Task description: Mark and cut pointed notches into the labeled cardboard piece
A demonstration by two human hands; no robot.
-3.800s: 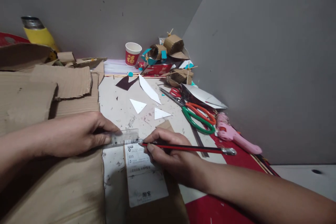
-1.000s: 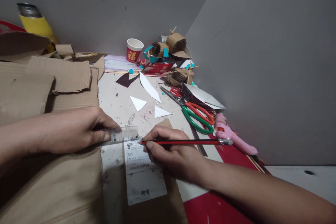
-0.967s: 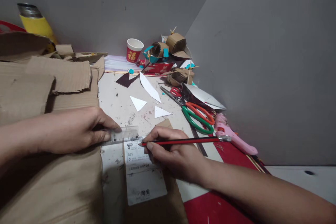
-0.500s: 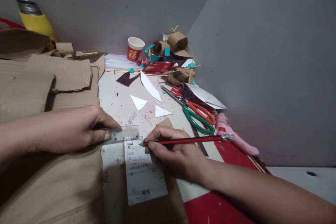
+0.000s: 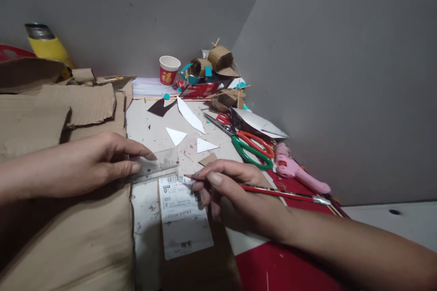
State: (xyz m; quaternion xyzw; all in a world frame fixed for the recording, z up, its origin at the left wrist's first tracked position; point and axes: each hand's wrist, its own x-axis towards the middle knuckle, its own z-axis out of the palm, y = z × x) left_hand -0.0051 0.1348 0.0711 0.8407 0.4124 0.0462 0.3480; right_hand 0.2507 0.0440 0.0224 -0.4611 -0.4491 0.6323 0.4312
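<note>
My left hand [image 5: 92, 163] presses a clear plastic ruler [image 5: 159, 164] flat, fingers spread over its left end. My right hand [image 5: 235, 195] grips a red and black pencil [image 5: 283, 193], whose tip hovers just right of the ruler's end, above a white shipping label [image 5: 182, 218]. The label is stuck on a brown cardboard piece [image 5: 201, 268] lying on the white tabletop [image 5: 150, 127]. A large sheet of cardboard [image 5: 68, 241] lies under my left forearm.
Green and orange scissors [image 5: 252, 148] and a pink glue gun [image 5: 297, 170] lie right of the hands. White paper triangles [image 5: 175, 135] are scattered behind the ruler. A red paper cup [image 5: 168, 70] and small cardboard models [image 5: 218, 59] sit in the corner. Torn cardboard [image 5: 51, 104] piles at left.
My right hand has lifted and turned, so the pencil tip has come off the ruler's edge and its back end dropped toward the lower right. The ruler has tilted slightly.
</note>
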